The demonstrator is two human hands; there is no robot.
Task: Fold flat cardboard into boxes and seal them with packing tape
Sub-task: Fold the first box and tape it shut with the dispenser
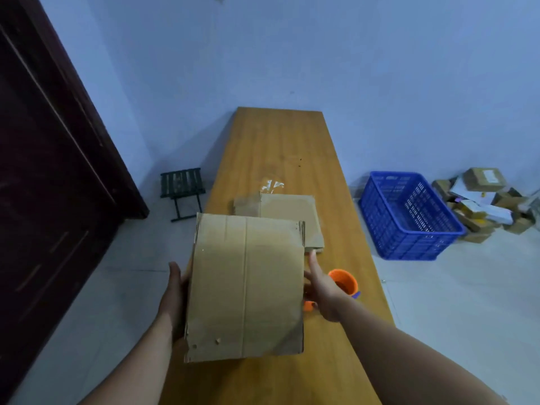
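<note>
- Flattened cardboard box (245,287): held up over the near end of the wooden table (280,141), broad face to the camera, a centre seam running top to bottom; small punctures near the lower left corner
- Left hand (175,296): fingers together along the box's left edge, gripping it from the side and behind
- Right hand (321,290): fingers spread against the right edge, thumb raised; whether it grips or only steadies, cannot tell
- Handling, by judgement: light, stiff across the panels, ready to hinge at the creases; hold at opposite side edges and press inward to open it into a tube
- Spare flat cardboard (289,217): lying on the table just beyond
- Orange tape dispenser (343,283): on the table, partly hidden by the right hand
- Blue plastic crate (409,214): on the floor, right of the table
</note>
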